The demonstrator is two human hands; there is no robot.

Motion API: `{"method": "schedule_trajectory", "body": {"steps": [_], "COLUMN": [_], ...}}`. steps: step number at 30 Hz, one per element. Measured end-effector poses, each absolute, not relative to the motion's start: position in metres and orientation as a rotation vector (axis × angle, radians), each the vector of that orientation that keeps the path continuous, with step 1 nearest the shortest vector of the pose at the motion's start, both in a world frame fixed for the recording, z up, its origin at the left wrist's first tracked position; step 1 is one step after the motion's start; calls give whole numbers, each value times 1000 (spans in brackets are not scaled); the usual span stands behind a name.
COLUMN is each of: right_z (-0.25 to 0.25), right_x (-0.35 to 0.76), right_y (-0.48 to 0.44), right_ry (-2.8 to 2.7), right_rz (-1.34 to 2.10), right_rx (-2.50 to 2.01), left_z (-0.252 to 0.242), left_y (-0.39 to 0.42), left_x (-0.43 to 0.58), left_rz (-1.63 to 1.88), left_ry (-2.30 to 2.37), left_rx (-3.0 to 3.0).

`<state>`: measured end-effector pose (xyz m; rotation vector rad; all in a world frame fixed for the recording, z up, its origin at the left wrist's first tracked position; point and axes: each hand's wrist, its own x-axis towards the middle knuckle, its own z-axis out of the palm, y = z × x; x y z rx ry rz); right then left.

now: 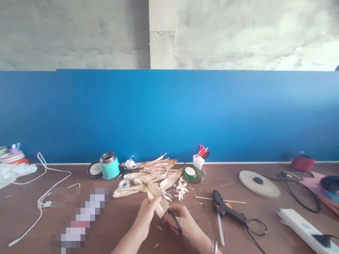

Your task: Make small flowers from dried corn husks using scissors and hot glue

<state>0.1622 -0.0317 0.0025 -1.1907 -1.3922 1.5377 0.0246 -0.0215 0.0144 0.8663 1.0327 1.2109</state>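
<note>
My left hand [145, 215] pinches a strip of dried corn husk [156, 197] low in the middle of the view, fingers closed on it. My right hand [182, 222] grips black-handled scissors [174, 218], whose blades meet the lower end of the same strip. Behind my hands lies a heap of dried husks [150, 173] with a small husk flower [181, 188] beside it.
On the brown table [267, 211]: a teal jar [109, 165], tape rolls [160, 170], green ribbon spool [192, 173], black glue gun [225, 208] with cord, wooden stick [221, 200], white round lid [259, 183], power strip [302, 225], white cables [42, 190] at left, a blue wall behind.
</note>
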Motion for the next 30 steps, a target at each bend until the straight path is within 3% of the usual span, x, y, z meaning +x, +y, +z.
{"method": "schedule_trajectory", "body": {"steps": [9,18,30], "right_z": [7,3,-7], "right_x": [165,169,176], "right_y": [-33,-25,-19], "right_ry": [-1223,-921,-1029], "right_rz": [1602,1360,1245], "right_rx": [-1157,-927,-1113], "left_z": [13,18,6], "left_y": [-11,-24,-12], "left_x": [12,23,18], "left_rz": [1367,1068,1278], "left_ry": [884,931,985], "left_rx": [635,785,642]}}
